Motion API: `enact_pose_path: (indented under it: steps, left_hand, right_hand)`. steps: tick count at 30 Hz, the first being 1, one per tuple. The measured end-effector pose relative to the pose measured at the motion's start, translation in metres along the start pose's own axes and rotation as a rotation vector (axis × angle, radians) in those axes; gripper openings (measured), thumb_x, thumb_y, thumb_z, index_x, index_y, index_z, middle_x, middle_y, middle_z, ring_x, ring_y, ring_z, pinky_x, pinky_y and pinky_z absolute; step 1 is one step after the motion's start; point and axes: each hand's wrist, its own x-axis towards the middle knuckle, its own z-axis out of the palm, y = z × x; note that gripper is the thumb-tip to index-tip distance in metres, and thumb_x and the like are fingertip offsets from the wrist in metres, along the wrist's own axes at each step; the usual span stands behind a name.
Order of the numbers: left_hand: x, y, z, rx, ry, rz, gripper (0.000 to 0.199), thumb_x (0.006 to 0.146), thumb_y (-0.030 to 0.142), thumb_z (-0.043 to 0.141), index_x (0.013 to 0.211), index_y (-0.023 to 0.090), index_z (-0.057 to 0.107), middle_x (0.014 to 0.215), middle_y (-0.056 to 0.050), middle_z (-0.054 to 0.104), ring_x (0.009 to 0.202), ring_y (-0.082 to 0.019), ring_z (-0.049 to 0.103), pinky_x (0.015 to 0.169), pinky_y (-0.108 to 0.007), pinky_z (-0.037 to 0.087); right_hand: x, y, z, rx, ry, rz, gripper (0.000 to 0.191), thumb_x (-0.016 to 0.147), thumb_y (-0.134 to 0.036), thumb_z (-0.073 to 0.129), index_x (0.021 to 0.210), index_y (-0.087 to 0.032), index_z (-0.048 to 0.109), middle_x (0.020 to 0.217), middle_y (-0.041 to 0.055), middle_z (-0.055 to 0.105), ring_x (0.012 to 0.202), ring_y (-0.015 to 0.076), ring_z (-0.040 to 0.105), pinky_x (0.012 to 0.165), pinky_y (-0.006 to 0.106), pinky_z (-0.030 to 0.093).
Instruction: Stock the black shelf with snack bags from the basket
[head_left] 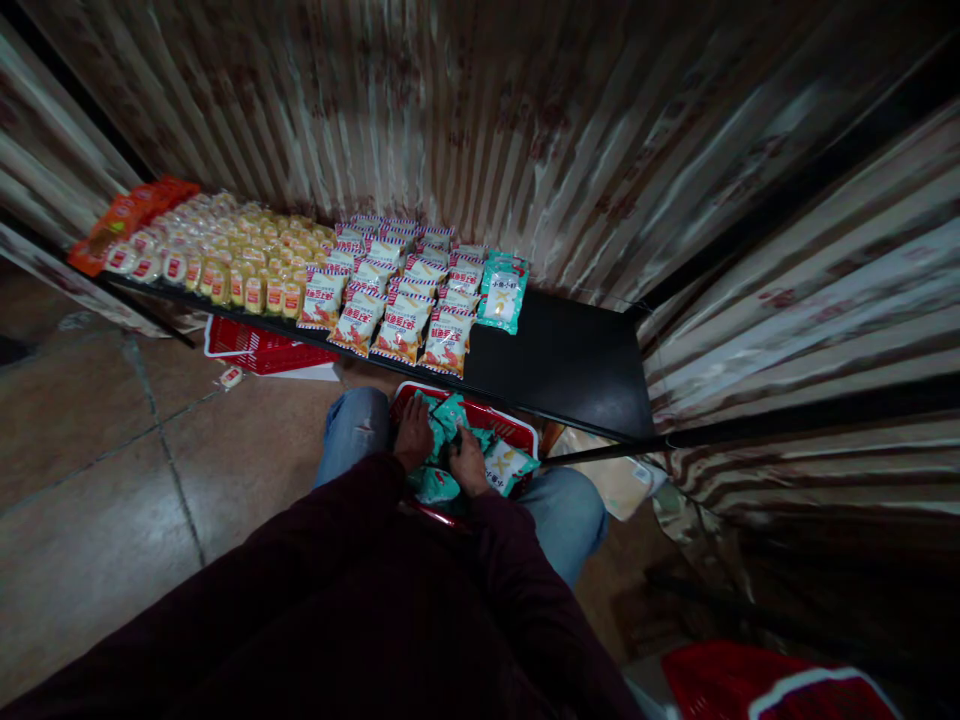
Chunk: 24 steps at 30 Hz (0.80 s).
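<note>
Between my knees a red basket [511, 428] holds several teal snack bags [435, 487], some with a white label panel. My left hand [414, 435] is inside at the left, its fingers closed over the edge of a teal bag. Close beside it, my right hand [469, 464] has thumb and fingers curled round another teal bag near the middle. The fingertips of both hands are partly hidden among the bags. On the black shelf [562, 365] just ahead, a teal bag [502, 292] with a white panel lies beside rows of white-and-orange snack bags [401, 325].
Yellow and white wrapped cakes [255, 292] and orange packets [135, 220] fill the shelf's left part. Another red basket [259, 347] sits under it, near a wrapped cake [231, 377] on the floor. A red basket [750, 680] stands lower right. Patterned curtains [450, 120] hang behind.
</note>
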Motion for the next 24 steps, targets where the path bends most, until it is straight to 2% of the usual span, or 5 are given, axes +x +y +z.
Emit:
enact_pose_path:
  steps: [7,10,17,21,24]
  left_hand:
    - [-0.002,0.014,0.001,0.034,-0.028,0.027,0.046,0.077,0.011,0.050,0.122,0.013,0.055,0.154,-0.016,0.027,0.145,-0.036,0.008,0.113,-0.060,0.020]
    - [-0.005,0.028,0.008,-0.022,-0.106,0.098,0.055,0.075,0.009,0.049,0.130,0.013,0.051,0.152,-0.015,0.032,0.145,-0.032,0.013,0.114,-0.058,0.022]
    - [-0.010,0.039,0.024,-0.254,-0.254,0.296,0.073,0.066,0.002,0.043,0.137,0.014,0.043,0.145,-0.010,0.045,0.139,-0.021,0.033,0.116,-0.046,0.030]
    - [-0.016,0.046,0.026,-0.304,-0.225,0.263,0.070,0.071,0.003,0.041,0.140,0.013,0.038,0.144,-0.010,0.046,0.135,-0.019,0.040,0.113,-0.039,0.037]
    - [-0.014,0.048,0.023,-0.313,-0.133,0.152,0.059,0.077,0.009,0.043,0.136,0.011,0.043,0.146,-0.013,0.042,0.138,-0.023,0.035,0.116,-0.042,0.031]
  right_hand:
    - [0.014,-0.009,-0.012,0.069,0.054,-0.013,0.058,0.069,-0.021,0.056,0.126,-0.013,0.051,0.133,0.0142,0.054,0.127,0.0262,0.046,0.111,0.044,0.031]
    - [0.020,-0.015,-0.018,0.247,0.061,0.026,0.059,0.067,-0.026,0.060,0.125,-0.016,0.052,0.127,0.0110,0.059,0.119,0.0236,0.053,0.107,0.041,0.036]
    - [0.011,-0.001,-0.035,0.617,0.120,0.297,0.064,0.065,-0.042,0.067,0.123,-0.020,0.054,0.114,0.0072,0.066,0.106,0.0207,0.059,0.100,0.039,0.043]
    - [0.006,0.007,-0.041,0.657,0.179,0.377,0.056,0.068,-0.047,0.063,0.116,-0.018,0.059,0.101,0.0070,0.069,0.094,0.0215,0.064,0.087,0.037,0.050]
    - [0.007,0.009,-0.043,0.710,0.225,0.387,0.048,0.071,-0.049,0.060,0.105,-0.015,0.064,0.084,0.0066,0.071,0.080,0.0215,0.065,0.075,0.035,0.052]
